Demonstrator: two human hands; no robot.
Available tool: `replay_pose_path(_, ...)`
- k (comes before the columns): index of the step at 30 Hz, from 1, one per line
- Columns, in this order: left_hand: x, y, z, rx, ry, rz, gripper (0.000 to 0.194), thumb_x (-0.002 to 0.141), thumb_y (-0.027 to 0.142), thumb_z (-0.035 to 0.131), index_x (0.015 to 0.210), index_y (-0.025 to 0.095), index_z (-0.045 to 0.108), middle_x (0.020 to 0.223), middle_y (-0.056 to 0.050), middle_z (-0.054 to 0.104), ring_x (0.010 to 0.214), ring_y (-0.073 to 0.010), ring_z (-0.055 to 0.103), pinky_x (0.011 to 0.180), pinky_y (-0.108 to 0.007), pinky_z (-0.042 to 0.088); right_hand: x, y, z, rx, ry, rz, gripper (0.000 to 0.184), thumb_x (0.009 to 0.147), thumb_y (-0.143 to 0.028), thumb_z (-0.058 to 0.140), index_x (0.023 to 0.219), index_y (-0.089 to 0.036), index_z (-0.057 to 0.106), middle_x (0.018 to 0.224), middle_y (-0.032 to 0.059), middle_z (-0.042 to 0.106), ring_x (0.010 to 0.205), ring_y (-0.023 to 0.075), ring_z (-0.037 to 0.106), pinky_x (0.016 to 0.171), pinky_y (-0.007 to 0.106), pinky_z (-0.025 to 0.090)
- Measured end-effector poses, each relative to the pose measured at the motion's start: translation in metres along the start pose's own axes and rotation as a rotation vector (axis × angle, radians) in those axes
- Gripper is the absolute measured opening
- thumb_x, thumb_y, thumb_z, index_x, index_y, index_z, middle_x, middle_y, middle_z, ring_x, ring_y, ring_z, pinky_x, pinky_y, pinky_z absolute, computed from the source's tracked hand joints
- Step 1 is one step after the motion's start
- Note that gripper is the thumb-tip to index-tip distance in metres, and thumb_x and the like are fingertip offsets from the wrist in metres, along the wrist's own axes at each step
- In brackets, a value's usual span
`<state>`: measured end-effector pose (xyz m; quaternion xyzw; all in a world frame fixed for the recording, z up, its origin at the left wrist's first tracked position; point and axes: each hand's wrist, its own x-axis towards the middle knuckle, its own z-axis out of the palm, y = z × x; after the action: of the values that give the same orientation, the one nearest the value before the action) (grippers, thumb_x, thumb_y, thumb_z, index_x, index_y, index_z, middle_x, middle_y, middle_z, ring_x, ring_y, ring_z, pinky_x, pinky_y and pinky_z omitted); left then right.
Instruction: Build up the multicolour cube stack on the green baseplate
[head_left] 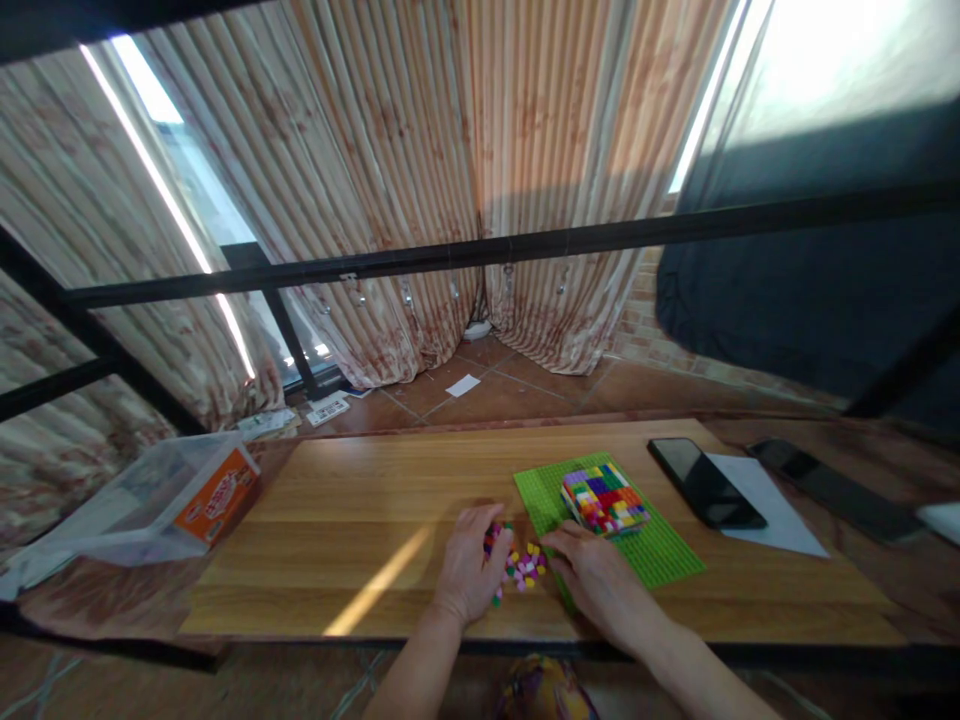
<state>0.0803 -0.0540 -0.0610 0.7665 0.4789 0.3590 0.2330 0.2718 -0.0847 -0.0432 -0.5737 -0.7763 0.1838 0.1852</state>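
Observation:
My left hand [469, 562] rests on the table at the left of a small pile of loose toy bricks [527, 566]. Its thumb and fingers are apart, cupped around some of the bricks. On the right, my right hand [596, 578] reaches over the near left part of a green studded baseplate [660, 552]. Thumb and fingertips are bent close together beside the pile; anything between them is too small to make out. Just beyond this hand, a block of many-coloured bricks [606, 497], built up in layers, stands on the baseplate.
A black phone [705, 482] lies partly on white paper [772, 505] at the table's right. Left of the wooden table [337, 520] stands a clear plastic box [161, 500] with an orange label. A dark metal bar [450, 256] crosses above the far side, before curtains.

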Motion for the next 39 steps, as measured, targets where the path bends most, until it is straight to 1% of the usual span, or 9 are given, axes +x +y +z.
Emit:
replay_pose_path(4,0.000,0.000,0.000,-0.014,-0.005,-0.005,0.031,0.089,0.031,0.046,0.116,0.020,0.057,0.115,-0.009,0.061,0.111,-0.0224,0.053,0.097,-0.044,0.042,0.003,0.002,0.005,-0.006,-0.042,0.039,0.026,0.078,-0.013,0.054,0.099,-0.021,0.065,0.096,0.0054,0.062,0.089,0.0177,0.061,0.081,0.027,0.041)
replay_pose_path(9,0.001,0.001,0.000,-0.035,-0.010,-0.005,0.030,0.089,0.031,0.046,0.114,0.019,0.058,0.113,-0.009,0.061,0.110,-0.0226,0.053,0.097,-0.044,0.041,0.002,0.000,0.005,-0.014,-0.063,0.092,0.022,0.074,-0.013,0.056,0.092,-0.021,0.066,0.094,0.0044,0.061,0.084,0.0181,0.061,0.078,0.028,0.042)
replay_pose_path(15,0.001,0.002,-0.001,-0.031,0.006,-0.008,0.030,0.087,0.032,0.048,0.113,0.020,0.059,0.112,-0.009,0.063,0.108,-0.0227,0.054,0.095,-0.043,0.043,0.004,-0.008,0.009,-0.026,-0.033,0.131,0.014,0.076,-0.016,0.055,0.082,-0.021,0.067,0.090,0.0042,0.061,0.079,0.0168,0.062,0.073,0.026,0.042)
replay_pose_path(21,0.000,0.003,-0.001,-0.024,-0.001,-0.011,0.030,0.087,0.031,0.048,0.113,0.019,0.058,0.112,-0.009,0.062,0.109,-0.0222,0.054,0.096,-0.042,0.043,0.002,-0.015,0.011,0.011,-0.023,0.085,0.014,0.081,-0.020,0.053,0.079,-0.023,0.067,0.087,0.0023,0.061,0.077,0.0144,0.061,0.071,0.024,0.041)
replay_pose_path(26,0.000,0.001,0.000,-0.022,0.000,-0.006,0.030,0.088,0.031,0.047,0.114,0.020,0.058,0.113,-0.009,0.062,0.110,-0.0230,0.053,0.096,-0.045,0.043,0.004,-0.006,0.011,0.066,0.005,0.094,0.017,0.082,-0.020,0.051,0.077,-0.023,0.067,0.085,0.0015,0.062,0.075,0.0139,0.060,0.071,0.024,0.041)
replay_pose_path(29,0.001,0.000,0.001,-0.019,-0.007,-0.007,0.030,0.088,0.032,0.046,0.113,0.020,0.058,0.112,-0.009,0.062,0.109,-0.0232,0.054,0.096,-0.045,0.043,0.009,-0.001,0.008,0.097,0.037,0.053,0.027,0.085,-0.015,0.042,0.086,-0.023,0.067,0.086,0.0027,0.061,0.079,0.0139,0.060,0.073,0.024,0.042)
replay_pose_path(32,0.001,0.000,0.001,-0.015,-0.006,-0.003,0.030,0.088,0.031,0.047,0.112,0.020,0.058,0.112,-0.009,0.062,0.109,-0.0231,0.054,0.096,-0.044,0.043,0.014,-0.002,0.007,0.060,0.017,-0.036,0.033,0.088,-0.013,0.035,0.096,-0.023,0.066,0.088,0.0035,0.060,0.079,0.0133,0.059,0.072,0.023,0.041)
replay_pose_path(36,0.001,0.000,0.000,-0.008,-0.004,-0.008,0.030,0.087,0.031,0.048,0.113,0.019,0.058,0.113,-0.009,0.062,0.110,-0.0226,0.054,0.095,-0.042,0.044,0.020,-0.005,0.011,-0.029,-0.042,-0.119,0.030,0.090,-0.016,0.037,0.085,-0.022,0.066,0.084,0.0029,0.059,0.073,0.0128,0.056,0.067,0.022,0.040)
replay_pose_path(39,0.001,0.000,0.000,0.000,-0.008,0.002,0.031,0.087,0.031,0.048,0.114,0.019,0.058,0.113,-0.009,0.063,0.110,-0.0223,0.054,0.095,-0.042,0.044,0.022,-0.004,0.015,-0.078,-0.042,-0.123,0.030,0.091,-0.016,0.037,0.080,-0.020,0.064,0.083,0.0035,0.059,0.074,0.0132,0.056,0.069,0.023,0.040)
